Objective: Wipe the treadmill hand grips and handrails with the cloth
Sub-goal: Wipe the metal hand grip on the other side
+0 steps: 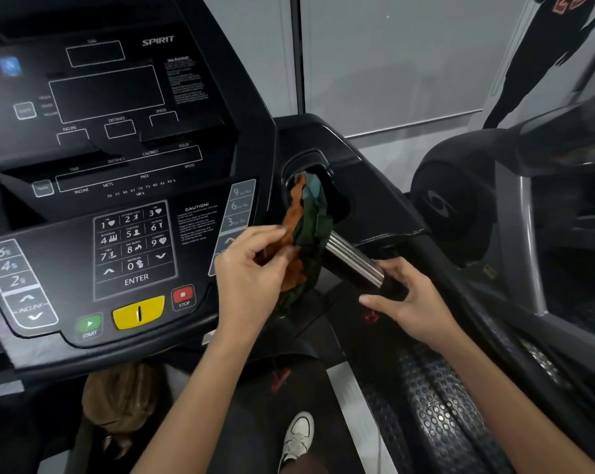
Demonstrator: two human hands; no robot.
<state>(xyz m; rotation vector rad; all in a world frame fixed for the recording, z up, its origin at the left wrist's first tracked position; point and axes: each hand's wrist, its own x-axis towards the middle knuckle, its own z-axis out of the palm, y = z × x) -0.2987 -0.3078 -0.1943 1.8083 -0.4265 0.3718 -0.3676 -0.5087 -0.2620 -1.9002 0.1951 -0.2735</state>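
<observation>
A green and orange cloth [308, 230] is bunched around the upper part of a hand grip [354, 263], a black bar with shiny metal pulse plates that sticks out below the console. My left hand [251, 275] pinches the cloth's lower folds from the left. My right hand [403, 299] grips the black free end of the hand grip, below the metal plates. The top of the cloth reaches into the cup holder [337, 200] above the grip.
The treadmill console [118, 186] with keypad, yellow safety key and STOP button fills the left. A black handrail [467, 289] runs down the right side. The studded side rail [436, 415] and my white shoe [297, 439] lie below. Another machine [467, 200] stands at right.
</observation>
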